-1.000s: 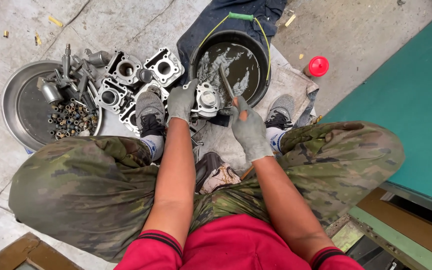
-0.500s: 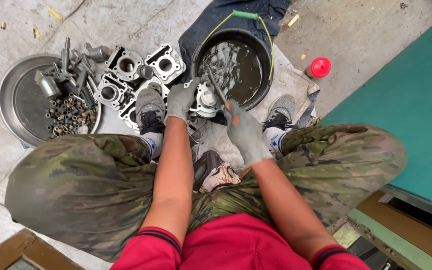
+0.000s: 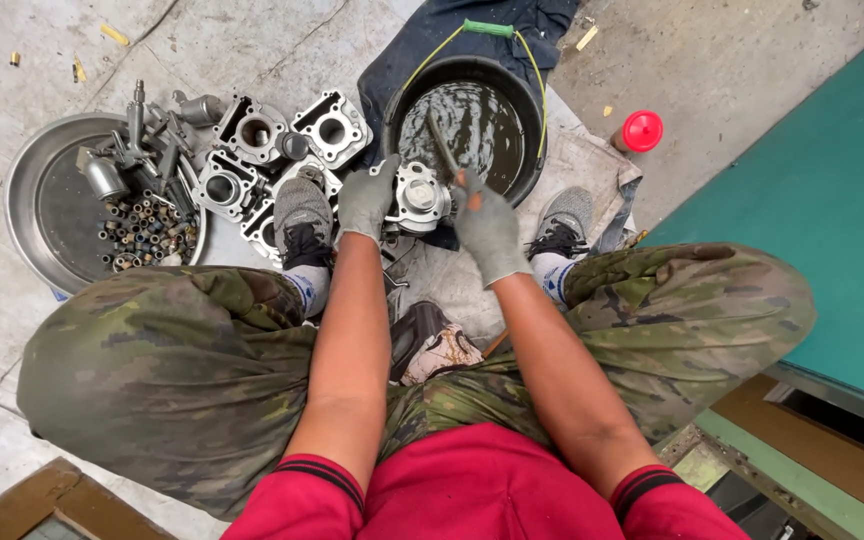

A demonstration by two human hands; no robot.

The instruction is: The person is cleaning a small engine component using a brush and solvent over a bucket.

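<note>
Gloved hands work a metal engine part at the near rim of the black bucket

The left hand (image 3: 367, 200) is clasped round the engine part (image 3: 419, 196), just in front of the bucket (image 3: 532, 110); the right hand (image 3: 487, 225) is closed on a thin tool (image 3: 442, 145) reaching over the bucket's dark liquid; a wet glove could slip, I judge, dropping the part into the liquid; the tool might skid toward the left fingers; the cylinder blocks (image 3: 252, 130) left of the bucket lie crowded against the shoe (image 3: 302, 215).

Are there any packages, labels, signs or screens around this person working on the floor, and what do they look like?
No labels, signs or screens show.
Container: on the concrete, right of the black bucket; small, round, red cap.
Metal tray: at far left; round, grey, holding small parts.
</note>
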